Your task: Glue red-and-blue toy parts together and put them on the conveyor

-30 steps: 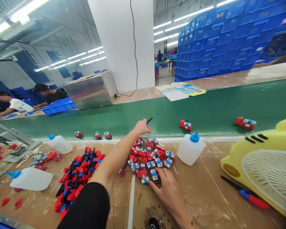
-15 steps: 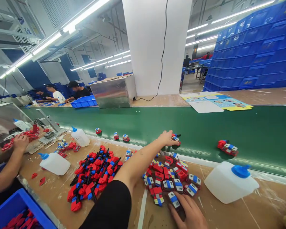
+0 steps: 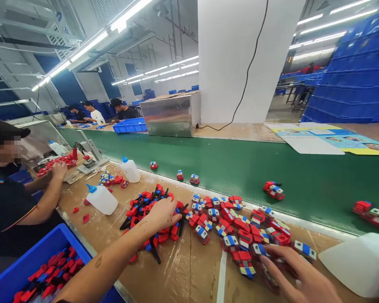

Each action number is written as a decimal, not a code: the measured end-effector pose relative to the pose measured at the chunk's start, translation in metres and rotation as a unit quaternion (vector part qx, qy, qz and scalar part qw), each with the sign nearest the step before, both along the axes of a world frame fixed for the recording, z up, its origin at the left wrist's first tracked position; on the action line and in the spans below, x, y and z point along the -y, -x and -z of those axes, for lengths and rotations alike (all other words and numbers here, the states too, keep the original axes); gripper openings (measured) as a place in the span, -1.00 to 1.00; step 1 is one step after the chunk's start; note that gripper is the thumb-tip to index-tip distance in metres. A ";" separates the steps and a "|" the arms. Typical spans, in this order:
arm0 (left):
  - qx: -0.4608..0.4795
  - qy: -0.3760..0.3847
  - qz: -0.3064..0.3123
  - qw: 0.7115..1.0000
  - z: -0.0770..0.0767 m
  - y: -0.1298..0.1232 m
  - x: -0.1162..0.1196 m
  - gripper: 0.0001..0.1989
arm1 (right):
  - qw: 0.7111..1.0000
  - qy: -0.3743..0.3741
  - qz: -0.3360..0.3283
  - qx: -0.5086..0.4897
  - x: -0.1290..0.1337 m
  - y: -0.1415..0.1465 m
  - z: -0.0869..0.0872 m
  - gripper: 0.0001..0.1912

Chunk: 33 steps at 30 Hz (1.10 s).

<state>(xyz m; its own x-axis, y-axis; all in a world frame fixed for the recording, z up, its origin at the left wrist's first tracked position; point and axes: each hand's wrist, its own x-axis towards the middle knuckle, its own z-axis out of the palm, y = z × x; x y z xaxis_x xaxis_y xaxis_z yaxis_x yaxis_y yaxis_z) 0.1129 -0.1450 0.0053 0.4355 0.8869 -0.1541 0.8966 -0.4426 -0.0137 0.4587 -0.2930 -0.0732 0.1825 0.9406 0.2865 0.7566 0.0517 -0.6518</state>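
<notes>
My left hand [image 3: 164, 213] reaches over a pile of red and blue parts with black rods [image 3: 145, 210]; its fingers point down into the pile, and what they hold, if anything, is hidden. At the lower right, my right hand [image 3: 298, 269] is at the edge of a heap of red, white and blue toy pieces [image 3: 230, 242]. Its thumb and index finger are around a piece with a blue band [image 3: 258, 250]. On the green conveyor belt [image 3: 233, 162] lies a red and white assembly [image 3: 274, 190], with another assembly [image 3: 372, 214] farther right.
White bottles with blue caps [image 3: 103, 199] stand on the bench, and a large pale bottle [image 3: 360, 263] is at the right. A blue bin [image 3: 61, 233] of red parts sits lower left. A co-worker [image 3: 6, 189] works at the left.
My left hand has left the assembly on the belt and moved back to the rod pile. The view has turned left, and the belt assemblies appear farther right.
</notes>
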 end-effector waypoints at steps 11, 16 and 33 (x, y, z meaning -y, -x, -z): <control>0.111 0.031 -0.033 0.993 0.009 0.022 0.006 -0.42 | 0.994 0.066 -0.086 0.026 -0.248 0.119 -0.040 -0.70; 0.310 0.107 -0.103 0.939 -0.002 0.064 0.039 -0.67 | 0.988 0.115 -0.091 -0.049 -0.287 0.132 -0.035 -0.68; 0.719 0.459 -0.192 0.485 0.055 -0.051 0.147 -0.42 | 0.731 0.049 -0.043 -0.679 0.038 0.049 -0.046 -0.57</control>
<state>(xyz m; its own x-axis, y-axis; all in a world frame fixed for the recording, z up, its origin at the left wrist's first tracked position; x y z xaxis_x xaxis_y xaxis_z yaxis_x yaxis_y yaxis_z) 0.1635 -0.2917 -0.0499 0.5079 0.7902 -0.3429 -0.2944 0.5334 0.7930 0.4095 -0.3307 -0.0277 0.1748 0.9693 -0.1728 -0.5953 -0.0358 -0.8027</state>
